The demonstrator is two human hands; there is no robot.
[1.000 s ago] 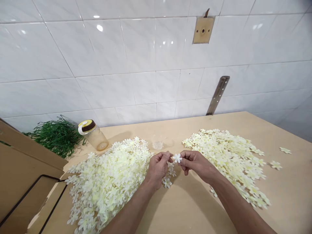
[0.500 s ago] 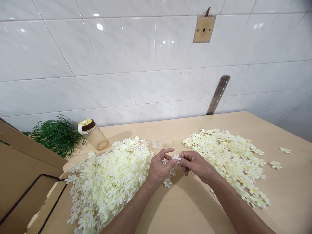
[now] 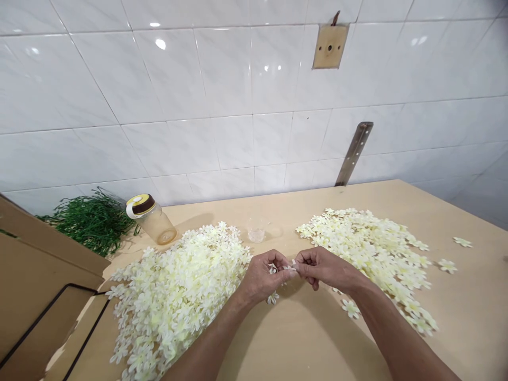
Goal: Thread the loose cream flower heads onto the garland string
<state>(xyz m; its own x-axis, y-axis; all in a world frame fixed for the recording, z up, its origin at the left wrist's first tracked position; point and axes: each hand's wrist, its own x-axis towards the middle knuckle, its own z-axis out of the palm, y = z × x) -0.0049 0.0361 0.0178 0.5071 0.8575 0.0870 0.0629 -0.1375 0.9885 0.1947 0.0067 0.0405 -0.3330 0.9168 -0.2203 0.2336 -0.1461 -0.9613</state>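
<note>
"What's the left hand (image 3: 260, 275) gripping?"

"It's pinching a flower (image 3: 289, 268) with the right hand (image 3: 327, 269), front-right of the cup (image 3: 256, 234), probably for steadiness."

"And beyond?"

"A left heap (image 3: 186, 280) and right heap (image 3: 367, 246) are flanking the cup, likely for easy reach."

Brightly lit; glare-spotted on wall (image 3: 230, 143) either side of socket (image 3: 330, 47); softly shadowed on table (image 3: 301, 344) below it.

L hand (image 3: 266, 272) & R hand (image 3: 327, 268) v. close tog.
Bent fingers (image 3: 308, 256) pinch on both; bare L arm (image 3: 214, 338) & R arm (image 3: 391, 328) slant up fr. the bottom.
</note>
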